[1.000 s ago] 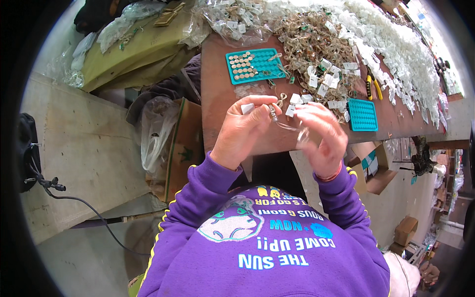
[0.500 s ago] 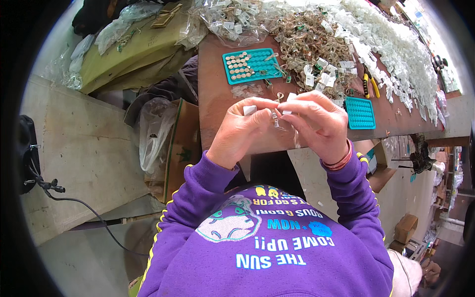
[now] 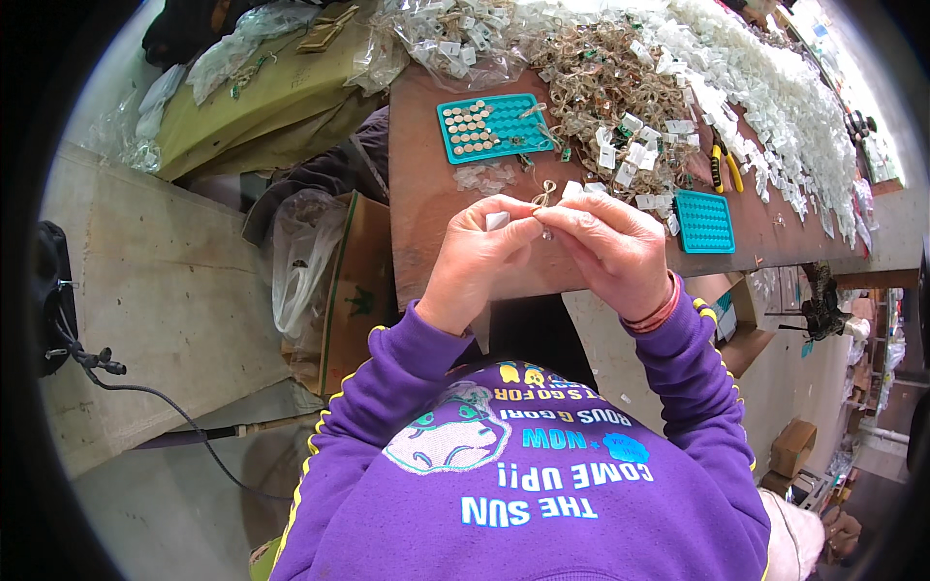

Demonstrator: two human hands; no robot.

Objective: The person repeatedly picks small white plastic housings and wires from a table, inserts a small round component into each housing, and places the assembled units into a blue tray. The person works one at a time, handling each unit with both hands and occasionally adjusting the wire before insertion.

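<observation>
My left hand (image 3: 473, 259) and my right hand (image 3: 620, 244) meet over the front edge of the brown table, fingertips pinched together. Between them they hold a thin twine loop (image 3: 545, 194) that sticks up above the fingertips. A small clear piece hangs under the twine, mostly hidden by my fingers. A white bit (image 3: 497, 221) shows at my left fingers, and another white piece (image 3: 572, 189) at my right index finger; whether they are held or worn, I cannot make out. Just beyond my hands lies a teal tray (image 3: 496, 145) with several round pale discs in rows.
A heap of twine pieces with white tags (image 3: 610, 97) covers the table's middle, and a large white pile (image 3: 765, 107) runs along the right. Yellow-black pliers (image 3: 718, 167) and a second teal tray (image 3: 705, 223) lie to the right. A cardboard box (image 3: 356, 281) stands at the left.
My hands have drawn closer together, and both sets of fingers now close around the twine. The clear piece below it, visible before, is mostly covered.
</observation>
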